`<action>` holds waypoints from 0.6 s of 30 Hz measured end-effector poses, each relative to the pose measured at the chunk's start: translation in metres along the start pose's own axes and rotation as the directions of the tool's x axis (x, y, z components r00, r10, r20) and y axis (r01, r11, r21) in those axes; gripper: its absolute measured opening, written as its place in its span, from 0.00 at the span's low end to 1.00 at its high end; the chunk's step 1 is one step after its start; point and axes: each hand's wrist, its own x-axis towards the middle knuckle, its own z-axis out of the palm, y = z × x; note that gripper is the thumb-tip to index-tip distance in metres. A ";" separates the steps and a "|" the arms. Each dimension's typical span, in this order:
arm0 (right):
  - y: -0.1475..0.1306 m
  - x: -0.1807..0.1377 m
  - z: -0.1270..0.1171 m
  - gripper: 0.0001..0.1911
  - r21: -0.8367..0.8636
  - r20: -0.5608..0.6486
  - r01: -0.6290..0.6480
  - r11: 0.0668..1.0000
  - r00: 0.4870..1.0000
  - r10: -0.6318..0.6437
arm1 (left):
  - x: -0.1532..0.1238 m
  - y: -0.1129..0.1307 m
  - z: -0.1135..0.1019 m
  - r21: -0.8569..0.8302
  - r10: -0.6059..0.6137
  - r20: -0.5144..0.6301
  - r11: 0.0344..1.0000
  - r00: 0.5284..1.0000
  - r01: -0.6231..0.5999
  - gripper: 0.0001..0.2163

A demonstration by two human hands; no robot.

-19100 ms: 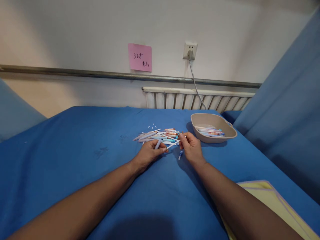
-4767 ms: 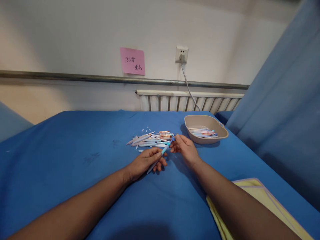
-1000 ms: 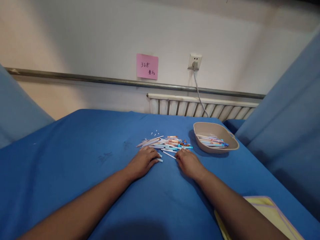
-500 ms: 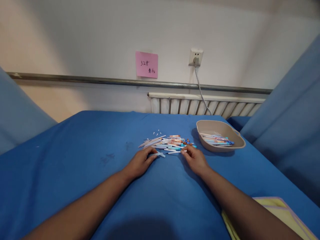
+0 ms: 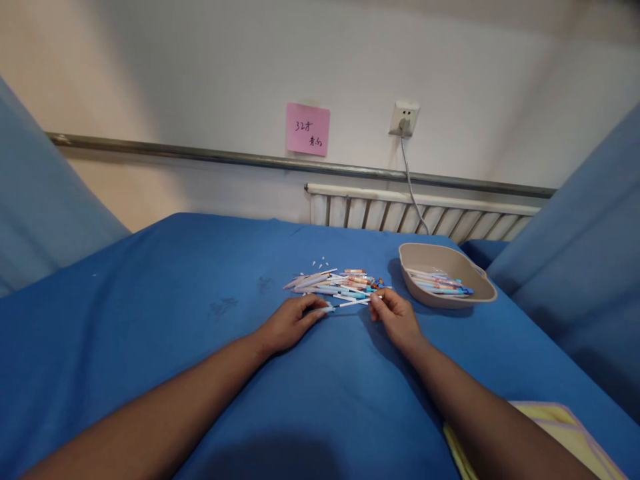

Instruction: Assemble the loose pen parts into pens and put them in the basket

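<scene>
Closed round a pale blue pen barrel (image 5: 327, 309) is my left hand (image 5: 293, 323), which covers most of it. Between the thumb and fingers of my right hand (image 5: 397, 316) is a thin white pen refill (image 5: 354, 303), its dark tip pointing left. That tip meets or nearly meets the barrel's right end; I cannot tell whether it is inside. Just behind both hands lies a pile of pen parts (image 5: 327, 289): pale barrels, white refills, and orange and blue pieces. Several tiny white tips (image 5: 321, 263) lie behind the pile.
To the right stands a beige basin (image 5: 440, 257) with several pens in it. A yellow cloth (image 5: 550, 427) lies at the lower right on the blue sheet (image 5: 310, 393). Behind are a radiator (image 5: 370, 212), a metal rail (image 5: 240, 157) and a plugged-in cable (image 5: 409, 173).
My right hand has lifted the refill slightly, and its tip has come to the barrel in my left hand. The barrel has turned more level. The whole view has shifted slightly.
</scene>
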 end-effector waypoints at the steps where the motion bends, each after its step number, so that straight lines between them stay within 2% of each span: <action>1: 0.001 0.001 0.000 0.16 0.006 -0.003 -0.009 1.000 1.000 0.009 | 0.000 0.001 0.000 -0.005 -0.006 0.002 1.000 1.000 0.006 0.11; 5: 0.003 0.003 0.000 0.17 0.071 -0.016 -0.045 0.996 0.999 0.046 | 0.001 0.000 0.001 -0.040 -0.018 0.000 0.999 1.000 0.018 0.12; 7: 0.002 0.003 -0.001 0.18 0.137 -0.038 -0.059 0.989 0.997 0.065 | 0.003 -0.005 0.001 -0.068 -0.051 -0.052 0.997 0.997 0.047 0.12; 9: 0.002 0.004 -0.002 0.18 0.208 -0.071 -0.080 0.975 0.993 0.097 | 0.006 -0.010 -0.001 -0.106 -0.129 -0.183 0.988 0.975 0.110 0.13; 11: 0.001 0.004 -0.003 0.18 0.266 -0.095 -0.111 0.958 0.986 0.140 | 0.008 -0.016 -0.006 -0.130 -0.194 -0.345 0.979 0.918 0.158 0.14; 13: 0.001 0.005 -0.004 0.18 0.308 -0.103 -0.141 0.941 0.978 0.181 | 0.009 -0.019 -0.012 -0.090 -0.200 -0.433 0.980 0.879 0.179 0.16; 15: 0.001 0.005 -0.005 0.18 0.335 -0.101 -0.159 0.929 0.974 0.203 | 0.009 -0.019 -0.017 0.016 -0.188 -0.401 0.977 0.897 0.212 0.17; 18: 0.001 0.006 -0.005 0.19 0.365 -0.106 -0.168 0.916 0.969 0.221 | 0.007 -0.014 -0.019 0.214 -0.213 -0.262 0.938 0.941 0.272 0.17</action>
